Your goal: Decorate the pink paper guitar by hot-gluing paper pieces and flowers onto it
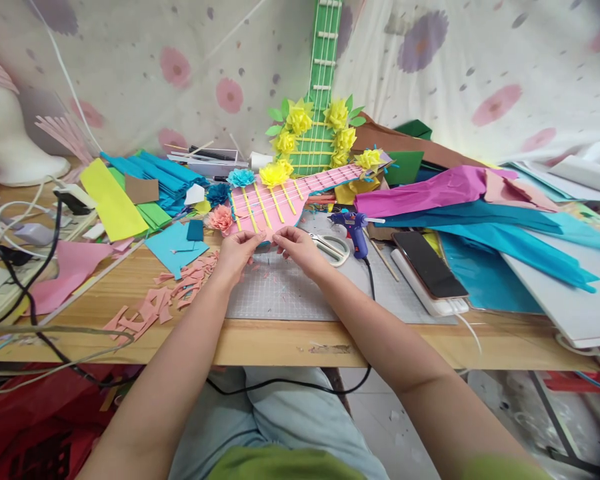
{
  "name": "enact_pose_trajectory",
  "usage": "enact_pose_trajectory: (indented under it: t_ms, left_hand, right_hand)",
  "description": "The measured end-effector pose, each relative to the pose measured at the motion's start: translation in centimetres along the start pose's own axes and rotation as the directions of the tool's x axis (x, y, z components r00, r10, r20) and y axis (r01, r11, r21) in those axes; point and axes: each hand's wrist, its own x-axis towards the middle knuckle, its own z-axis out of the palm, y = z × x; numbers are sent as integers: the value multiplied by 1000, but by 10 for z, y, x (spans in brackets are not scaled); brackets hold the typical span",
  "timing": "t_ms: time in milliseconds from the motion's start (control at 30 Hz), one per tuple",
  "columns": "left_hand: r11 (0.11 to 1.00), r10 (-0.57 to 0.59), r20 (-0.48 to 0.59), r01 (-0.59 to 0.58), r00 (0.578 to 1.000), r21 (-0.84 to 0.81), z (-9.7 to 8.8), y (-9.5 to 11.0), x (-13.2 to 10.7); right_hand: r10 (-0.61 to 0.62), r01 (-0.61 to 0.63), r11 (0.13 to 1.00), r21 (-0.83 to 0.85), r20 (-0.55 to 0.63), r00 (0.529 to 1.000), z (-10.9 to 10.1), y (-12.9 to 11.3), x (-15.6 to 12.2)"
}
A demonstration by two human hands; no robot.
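My left hand (237,257) and my right hand (300,248) meet at the near edge of a pink paper guitar (275,208). Both hands are closed, thumbs and fingertips pinched near each other. Whatever sits between them is too small to make out. Yellow strips cross the guitar's body, and a yellow paper flower (276,173) rests on it. Blue and coral paper flowers (220,219) line its left side. Right of my right hand lie scissors (333,248) and a blue glue gun (355,230), on a grey cutting mat (280,293).
A green paper guitar (325,80) with yellow flowers stands behind. Pink paper scraps (143,313) and coloured sheets (113,200) cover the left side. To the right are a phone (427,263) on a white power strip and folded crepe paper (425,190). The black cord (290,382) hangs below the table edge.
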Motion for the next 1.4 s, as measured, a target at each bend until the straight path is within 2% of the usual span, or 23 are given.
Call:
enact_pose_trajectory:
  t_ms: [100, 200, 300, 367, 467, 600, 700, 800, 867, 900, 967, 1000, 1067, 1167, 1300, 1400]
  left_hand:
    - [984, 159, -4, -158, 987, 78, -5, -1, 3]
    - [947, 214, 153, -243, 965, 208, -6, -4, 2]
    - [887, 218, 295, -315, 930, 338, -5, -7, -2]
    - [843, 251, 339, -377, 907, 383, -3, -9, -3]
    - [813, 252, 327, -383, 911, 439, -1, -11, -3]
    - [909, 170, 188, -227, 967, 348, 2, -13, -1]
    - [970, 84, 87, -102, 993, 223, 4, -12, -1]
    - [994, 5, 54, -11, 999, 109, 7, -9, -3]
    - [999, -20, 53, 17, 998, 42, 8, -7, -4]
    - [1000, -24, 50, 23, 998, 18, 8, -6, -4]
    - [1000, -26, 39, 27, 999, -10, 9, -5, -5]
    - [999, -29, 29, 29, 999, -14, 8, -5, -5]
    - [999, -28, -3, 28, 1000, -16, 8, -5, -5]
    - [1000, 5, -57, -6, 998, -22, 7, -4, -3]
    - [999, 44, -117, -47, 992, -26, 6, -4, 0]
    - [998, 55, -135, -58, 989, -13, 6, -7, 1]
  right_hand:
    - [-87, 116, 944, -308, 106, 991, -15, -7, -2]
    - [-125, 231, 793, -564, 220, 967, -27, -13, -5]
    - [-126, 284, 702, -653, 279, 952, -31, -15, -7]
    - [-136, 306, 669, -677, 294, 946, -30, -15, -7]
    - [-158, 325, 648, -689, 296, 942, -28, -14, -5]
    - [-210, 304, 679, -668, 220, 953, -42, -17, -6]
    - [-186, 231, 751, -619, 137, 973, -73, -24, -17]
    - [77, 3, 751, -661, 92, 993, -115, -32, -37]
    - [286, -211, 646, -734, -23, 958, -141, -35, -50]
    - [322, -291, 568, -770, -117, 939, -151, -36, -54]
    - [264, -395, 432, -811, -305, 915, -163, -31, -55]
    - [208, -421, 401, -814, -367, 907, -166, -26, -52]
    - [117, -412, 436, -800, -404, 907, -163, -12, -40]
    - [64, -366, 584, -725, -408, 911, -151, 13, -21]
    - [20, -397, 721, -568, -555, 832, -140, 35, -6]
    - [-42, -281, 872, -402, -632, 774, -137, 36, -6]
